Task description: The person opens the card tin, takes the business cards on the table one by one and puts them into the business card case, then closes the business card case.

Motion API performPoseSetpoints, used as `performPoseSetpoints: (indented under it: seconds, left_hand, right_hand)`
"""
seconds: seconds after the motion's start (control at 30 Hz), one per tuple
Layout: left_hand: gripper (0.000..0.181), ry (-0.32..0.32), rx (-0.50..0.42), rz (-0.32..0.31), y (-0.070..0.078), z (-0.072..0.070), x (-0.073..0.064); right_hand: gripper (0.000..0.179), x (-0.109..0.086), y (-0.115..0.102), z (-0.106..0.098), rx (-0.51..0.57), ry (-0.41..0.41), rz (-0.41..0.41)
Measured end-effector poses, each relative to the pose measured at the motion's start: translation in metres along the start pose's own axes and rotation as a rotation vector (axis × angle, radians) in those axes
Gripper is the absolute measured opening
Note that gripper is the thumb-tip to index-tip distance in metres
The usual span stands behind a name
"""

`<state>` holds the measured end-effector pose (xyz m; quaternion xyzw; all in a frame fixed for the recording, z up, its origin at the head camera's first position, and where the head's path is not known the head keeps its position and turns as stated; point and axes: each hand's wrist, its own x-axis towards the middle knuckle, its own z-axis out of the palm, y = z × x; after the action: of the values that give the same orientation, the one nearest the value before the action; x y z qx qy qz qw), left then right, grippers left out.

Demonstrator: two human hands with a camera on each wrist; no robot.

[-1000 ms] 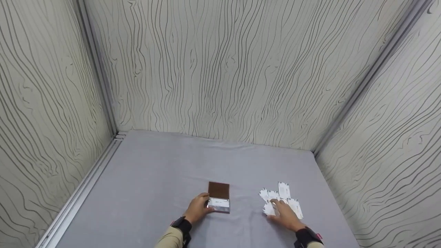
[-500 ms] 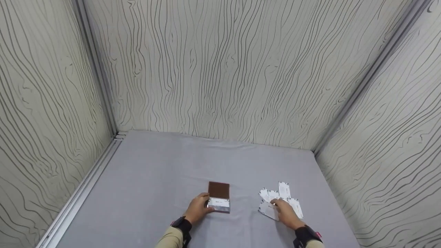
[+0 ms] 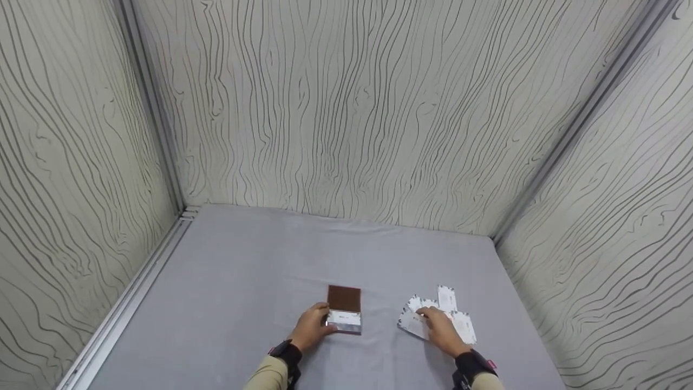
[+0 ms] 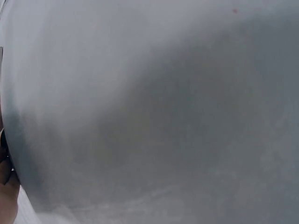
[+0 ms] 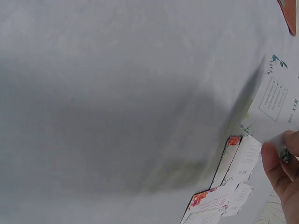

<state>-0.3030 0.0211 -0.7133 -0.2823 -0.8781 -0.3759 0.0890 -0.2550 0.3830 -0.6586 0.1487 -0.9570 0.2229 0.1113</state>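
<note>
A small brown card case (image 3: 344, 299) lies with its lid folded back, a white printed card in its lower half. My left hand (image 3: 309, 328) grips the case's left edge between thumb and fingers. On the right, my right hand (image 3: 445, 331) pinches a white business card (image 3: 412, 323) by one end. In the right wrist view the fingers (image 5: 275, 168) bend the corner of this card (image 5: 275, 91), which casts a shadow on the cloth. Only a sliver of the left hand (image 4: 7, 200) shows in the left wrist view.
More business cards (image 3: 446, 298) lie spread and overlapping beyond and beside the right hand, some with orange-printed corners (image 5: 200, 198). Grey cloth (image 3: 260, 260) covers the table. Wood-grain patterned walls (image 3: 346, 108) enclose it, with a metal rail (image 3: 130, 303) along the left.
The right hand has picked at the pile and drawn one card up and leftward, toward the case. The left hand and the case have stayed in place.
</note>
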Motion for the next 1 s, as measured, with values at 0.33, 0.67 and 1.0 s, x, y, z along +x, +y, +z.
performPoseSetpoints:
  seconds: [0.33, 0.67, 1.0]
  left_hand:
    - [0.045, 0.026, 0.003, 0.021, -0.001, 0.001, 0.000]
    - [0.045, 0.042, 0.001, 0.037, -0.002, 0.001, 0.001]
    - [0.045, 0.034, -0.018, -0.004, 0.000, 0.001, 0.000]
  right_hand:
    - [0.035, 0.012, -0.013, 0.007, 0.034, 0.040, -0.032]
    - [0.029, 0.024, -0.032, 0.017, 0.028, 0.048, -0.086]
    - [0.027, 0.037, -0.054, 0.027, 0.012, 0.010, -0.089]
